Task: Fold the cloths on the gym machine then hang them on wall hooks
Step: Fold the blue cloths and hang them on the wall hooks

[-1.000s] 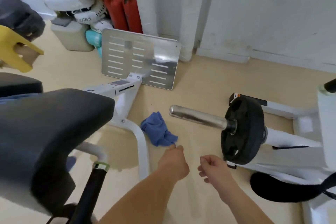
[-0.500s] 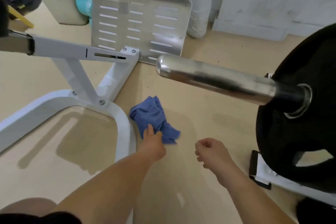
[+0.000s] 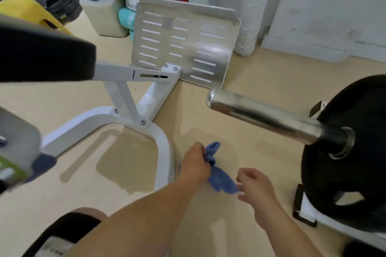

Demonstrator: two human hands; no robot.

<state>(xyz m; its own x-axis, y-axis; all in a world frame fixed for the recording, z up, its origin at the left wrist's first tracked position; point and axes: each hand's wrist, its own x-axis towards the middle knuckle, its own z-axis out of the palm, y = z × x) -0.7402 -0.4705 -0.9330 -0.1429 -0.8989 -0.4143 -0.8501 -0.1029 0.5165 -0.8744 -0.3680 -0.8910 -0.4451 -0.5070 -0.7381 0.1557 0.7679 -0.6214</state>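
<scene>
Just right of the machine's white base tube (image 3: 165, 152), my left hand (image 3: 196, 165) had its fingers clamped round the bunched blue cloth (image 3: 221, 179), down near the floor. The cloth's loose end trailed to my right hand (image 3: 254, 183), whose fingers were loosely curled beside it; I couldn't tell whether they pinched it. I judged this the pick-up before folding: next, the right hand needed a corner to spread the cloth.

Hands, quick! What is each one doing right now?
Left hand: holding the blue cloth.
Right hand: loosely curled at the blue cloth's end; cannot tell if it grips.
</scene>
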